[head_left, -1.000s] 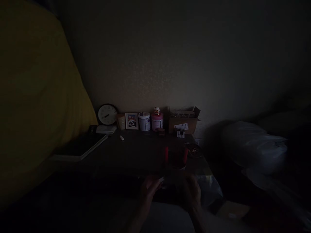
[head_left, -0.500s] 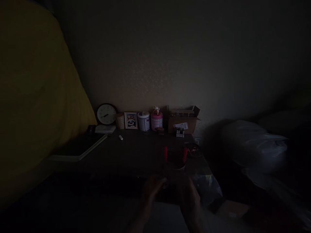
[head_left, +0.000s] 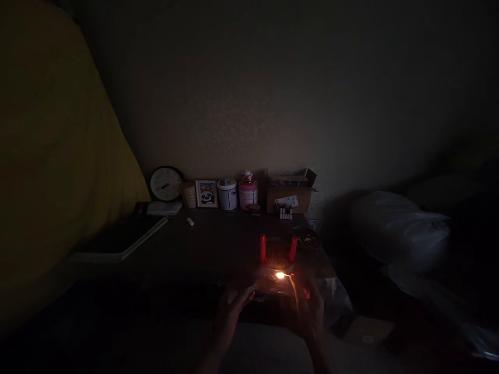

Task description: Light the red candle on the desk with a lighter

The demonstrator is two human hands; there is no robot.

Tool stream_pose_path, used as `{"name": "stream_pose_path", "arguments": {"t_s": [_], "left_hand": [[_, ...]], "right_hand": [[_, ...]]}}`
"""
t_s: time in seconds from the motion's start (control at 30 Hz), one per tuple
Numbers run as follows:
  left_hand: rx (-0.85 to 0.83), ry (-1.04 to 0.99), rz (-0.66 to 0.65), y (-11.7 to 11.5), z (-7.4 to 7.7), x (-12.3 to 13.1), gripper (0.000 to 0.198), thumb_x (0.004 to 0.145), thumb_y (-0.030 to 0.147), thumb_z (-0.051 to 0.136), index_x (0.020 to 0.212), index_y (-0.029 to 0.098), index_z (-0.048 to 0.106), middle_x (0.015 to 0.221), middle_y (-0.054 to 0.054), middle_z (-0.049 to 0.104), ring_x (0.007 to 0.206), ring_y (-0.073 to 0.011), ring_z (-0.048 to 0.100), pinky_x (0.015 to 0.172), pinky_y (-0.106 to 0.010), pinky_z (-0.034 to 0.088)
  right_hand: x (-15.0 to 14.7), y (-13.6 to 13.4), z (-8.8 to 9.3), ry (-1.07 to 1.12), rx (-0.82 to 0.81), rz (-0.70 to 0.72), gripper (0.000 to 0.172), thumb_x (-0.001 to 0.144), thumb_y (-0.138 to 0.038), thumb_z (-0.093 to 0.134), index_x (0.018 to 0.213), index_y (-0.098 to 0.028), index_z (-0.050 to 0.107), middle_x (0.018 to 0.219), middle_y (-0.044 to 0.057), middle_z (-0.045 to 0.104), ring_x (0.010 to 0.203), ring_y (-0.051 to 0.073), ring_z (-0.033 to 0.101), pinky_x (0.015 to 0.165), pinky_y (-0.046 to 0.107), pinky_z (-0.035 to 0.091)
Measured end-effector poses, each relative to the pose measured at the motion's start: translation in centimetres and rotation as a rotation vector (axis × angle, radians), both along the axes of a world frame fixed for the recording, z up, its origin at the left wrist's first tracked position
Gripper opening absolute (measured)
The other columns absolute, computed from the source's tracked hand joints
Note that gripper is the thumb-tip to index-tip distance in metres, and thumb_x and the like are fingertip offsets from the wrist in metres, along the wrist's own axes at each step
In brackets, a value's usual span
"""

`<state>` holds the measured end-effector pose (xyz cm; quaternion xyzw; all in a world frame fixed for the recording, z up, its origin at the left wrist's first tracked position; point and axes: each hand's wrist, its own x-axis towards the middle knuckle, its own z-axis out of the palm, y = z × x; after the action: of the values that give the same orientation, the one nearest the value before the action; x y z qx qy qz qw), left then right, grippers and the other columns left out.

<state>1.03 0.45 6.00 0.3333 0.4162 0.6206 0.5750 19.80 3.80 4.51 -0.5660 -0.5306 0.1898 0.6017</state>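
A burning match [head_left: 287,275] is pinched between the fingertips of my right hand [head_left: 307,298], its bright flame pointing left over the table's near edge. Level with it on the left, my left hand [head_left: 240,298] is closed around something small and dark that I cannot make out. Just beyond the flame stand two upright red candles, a left one [head_left: 263,248] and a right one [head_left: 293,249], both unlit. Between them is a round, dark vessel whose near rim [head_left: 278,267] catches the light.
Behind the right candle lies a round dish [head_left: 307,246] with thin sticks. Along the wall stand a clock [head_left: 166,183], a panda picture [head_left: 206,194], a white tin [head_left: 227,194], a pink-lidded tin [head_left: 248,195] and an open carton [head_left: 288,195]. A plastic bag [head_left: 397,228] bulges at right.
A flame has appeared at the match in my right hand, lighting the candles and table edge. My hands, close together before, have moved apart. The view has shifted slightly.
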Motion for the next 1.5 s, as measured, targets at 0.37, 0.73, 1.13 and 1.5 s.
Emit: {"name": "stream_pose_path", "arguments": {"t_s": [0.37, 0.73, 1.13, 1.5], "left_hand": [[-0.158, -0.122, 0.083, 0.7, -4.0, -5.0, 0.044, 0.043, 0.043, 0.085, 0.075, 0.017, 0.066, 0.085, -0.008, 0.075, 0.072, -0.0200, 0.067, 0.069, -0.031, 0.049], [-0.117, -0.170, 0.046, 0.4, -4.9, -5.7, 0.039, 0.051, 0.038, 0.083, 0.084, 0.021, 0.070, 0.093, -0.006, 0.074, 0.083, -0.0222, 0.067, 0.073, -0.033, 0.049], [-0.178, -0.190, 0.111, 0.4, -4.8, -5.7, 0.046, 0.041, 0.041, 0.083, 0.079, 0.021, 0.067, 0.086, -0.007, 0.073, 0.081, -0.0284, 0.066, 0.077, -0.043, 0.047], [-0.165, -0.180, 0.098, 0.7, -6.1, -6.0, 0.041, 0.051, 0.037, 0.081, 0.087, 0.021, 0.068, 0.097, -0.009, 0.073, 0.092, -0.0301, 0.066, 0.083, -0.043, 0.050]], "right_hand": [[0.0, -0.3, 0.6, 0.126, 0.000, -0.051, 0.031, 0.075, -0.045, 0.059, 0.087, -0.017, 0.064, 0.088, 0.005, 0.065, 0.079, 0.017, 0.060, 0.067, 0.028, 0.049], [0.2, 0.0, 0.2, 0.034, 0.019, -0.060, 0.028, 0.077, -0.043, 0.059, 0.084, -0.017, 0.067, 0.087, 0.006, 0.067, 0.082, 0.020, 0.062, 0.070, 0.031, 0.050], [0.6, -0.5, 2.4, -0.077, 0.011, -0.041, 0.030, 0.078, -0.047, 0.055, 0.073, -0.018, 0.064, 0.075, 0.003, 0.062, 0.072, 0.018, 0.059, 0.060, 0.028, 0.047], [1.4, 0.3, 3.3, -0.227, 0.167, -0.026, 0.017, 0.082, -0.031, 0.053, 0.082, -0.018, 0.064, 0.081, 0.004, 0.060, 0.075, 0.017, 0.057, 0.064, 0.027, 0.045]]}}
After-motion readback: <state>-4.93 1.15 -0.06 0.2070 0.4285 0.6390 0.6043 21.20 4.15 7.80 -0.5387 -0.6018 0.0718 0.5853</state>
